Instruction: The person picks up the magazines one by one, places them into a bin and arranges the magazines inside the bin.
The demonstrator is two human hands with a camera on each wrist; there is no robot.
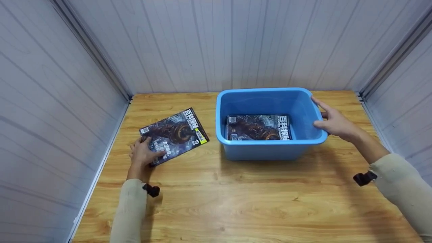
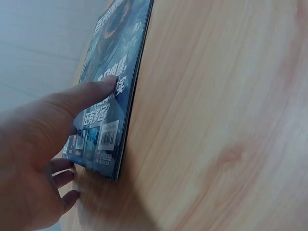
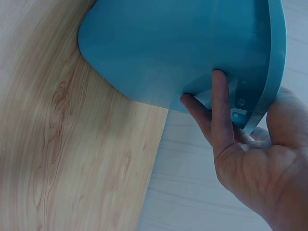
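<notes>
The left hand rests flat-fingered on the magazine lying on the bench, thumb on its glossy cover. Thin, light and floppy, it likely needs sliding, then pinching at the near edge. The right hand grips the blue tub rim, thumb over, fingers underneath.

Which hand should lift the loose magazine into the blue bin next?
Left. The left hand already rests on the magazine lying on the table, thumb on its cover. The right hand holds the blue bin's rim on the far side.

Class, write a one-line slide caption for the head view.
Left hand rests on a magazine on the wooden table; right hand grips the blue bin holding another.
</notes>
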